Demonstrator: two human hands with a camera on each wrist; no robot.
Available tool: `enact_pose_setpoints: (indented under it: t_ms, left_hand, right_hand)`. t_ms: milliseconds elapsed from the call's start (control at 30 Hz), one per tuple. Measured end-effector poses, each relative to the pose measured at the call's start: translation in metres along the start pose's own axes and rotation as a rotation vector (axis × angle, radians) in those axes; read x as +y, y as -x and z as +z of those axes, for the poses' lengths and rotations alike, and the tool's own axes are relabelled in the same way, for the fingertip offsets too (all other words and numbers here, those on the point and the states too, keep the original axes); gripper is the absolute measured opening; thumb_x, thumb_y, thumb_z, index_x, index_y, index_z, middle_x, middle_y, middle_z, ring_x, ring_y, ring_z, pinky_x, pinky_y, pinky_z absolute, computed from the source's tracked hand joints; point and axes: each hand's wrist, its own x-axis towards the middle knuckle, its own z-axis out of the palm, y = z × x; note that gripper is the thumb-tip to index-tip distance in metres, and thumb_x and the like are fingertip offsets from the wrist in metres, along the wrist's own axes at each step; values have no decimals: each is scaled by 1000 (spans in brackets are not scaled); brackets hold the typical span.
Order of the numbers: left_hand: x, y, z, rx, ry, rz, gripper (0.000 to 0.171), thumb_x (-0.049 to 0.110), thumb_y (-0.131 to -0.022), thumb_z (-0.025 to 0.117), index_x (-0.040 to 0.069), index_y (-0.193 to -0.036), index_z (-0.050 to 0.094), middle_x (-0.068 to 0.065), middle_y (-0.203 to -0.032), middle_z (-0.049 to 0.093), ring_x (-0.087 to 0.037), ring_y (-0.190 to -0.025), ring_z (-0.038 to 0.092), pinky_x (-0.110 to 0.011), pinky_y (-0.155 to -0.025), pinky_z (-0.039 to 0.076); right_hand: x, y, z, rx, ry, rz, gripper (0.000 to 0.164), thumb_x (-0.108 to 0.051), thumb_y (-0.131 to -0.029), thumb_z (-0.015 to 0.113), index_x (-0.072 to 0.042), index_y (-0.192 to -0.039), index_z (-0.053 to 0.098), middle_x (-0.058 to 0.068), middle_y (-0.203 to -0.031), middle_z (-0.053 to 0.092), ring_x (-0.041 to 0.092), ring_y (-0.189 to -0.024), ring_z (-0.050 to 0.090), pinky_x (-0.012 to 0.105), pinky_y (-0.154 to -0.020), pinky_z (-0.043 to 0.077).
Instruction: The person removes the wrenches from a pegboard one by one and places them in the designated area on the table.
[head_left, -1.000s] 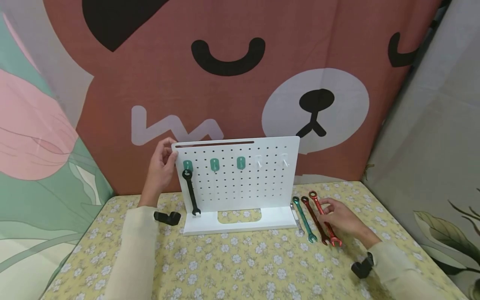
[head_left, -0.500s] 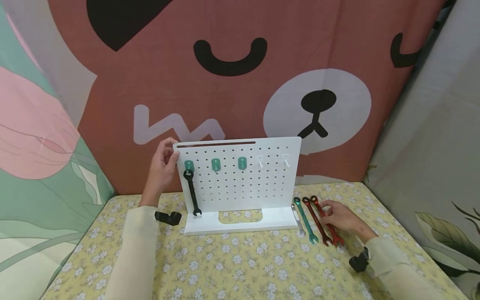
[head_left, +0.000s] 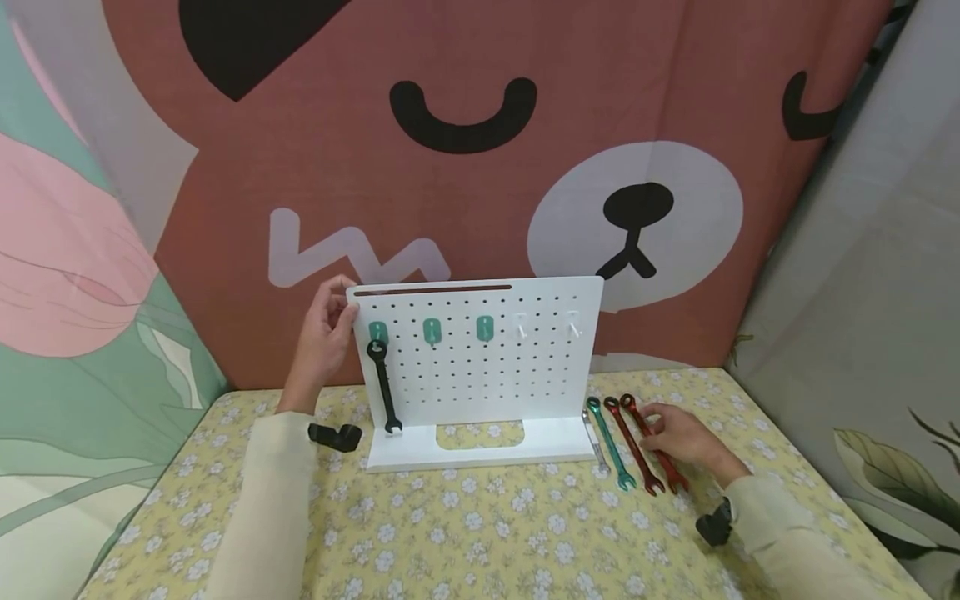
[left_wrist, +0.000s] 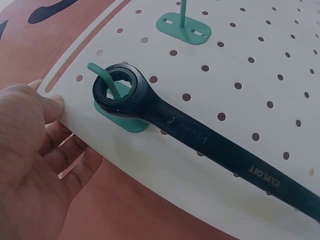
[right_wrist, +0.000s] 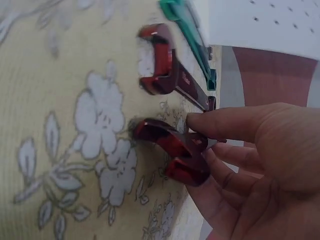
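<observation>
Right wrist view: thumb and fingers of the right hand (right_wrist: pixel 280 155) pinch the outer red wrench (right_wrist: pixel 187 171), whose forked end sticks out past the grip toward the camera. Whether it lies fully on the cloth (head_left: pixel 480 517) or is slightly raised, I cannot tell. Just beside it, on the side nearer the white board (head_left: pixel 468 358), is the inner red wrench (right_wrist: pixel 185 82). Then come a green wrench (head_left: pixel 611 443) and a smaller silver wrench (head_left: pixel 596 443), the last close by the board's base. The head view shows these four in a slanting row; the red and green ones have their ring ends away from the person.

The left hand (left_wrist: pixel 30 150) grips the board's upper left corner, its thumb on the front and the other fingers reaching behind the edge. Near that thumb, a black wrench (left_wrist: pixel 200 135) hangs by its ring from a green hook (left_wrist: pixel 132 122), its handle slanting down across the holes. Farther along the same row are a middle green hook (head_left: pixel 432 331), another green hook (head_left: pixel 485 327) and two white hooks (head_left: pixel 573 323).

Pale sleeves (head_left: pixel 273 483) cover both arms, and a small black device (head_left: pixel 336 437) sits at each wrist. The cloth is yellow with white flowers; behind hangs a reddish-brown curtain (head_left: pixel 337 167).
</observation>
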Motion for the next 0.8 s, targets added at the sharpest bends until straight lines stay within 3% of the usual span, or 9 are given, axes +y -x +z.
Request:
enact_pose_setpoints:
  t_ms: [267,600,800]
  left_hand:
    - [0,0,0,3,11,-2,30,2,-108,48,-4,-137,46,-31,-105,56,-41,-87,53,-31,-72,45]
    - [-2,-1,1,-2,12,15,30,1,-108,47,-4,-138,45,-30,-103,56,-37,-85,52,-28,-70,44]
    - [-2,-1,1,0,16,2,30,1,-108,48,-5,-137,45,-31,-103,55,-43,-85,51,-27,-70,42]
  right_hand:
    - [-3,-2,-3,12,102,13,47,-10,-93,73,9,-132,55,17,-100,66,20,-68,61,39,-58,47]
    - [-6,0,2,1,100,53,44,-5,-95,69,10,-133,54,16,-99,66,20,-60,57,37,-54,44]
    - [-8,-1,3,6,119,82,43,-5,-96,69,10,-134,53,17,-101,65,20,-68,59,38,-57,46]
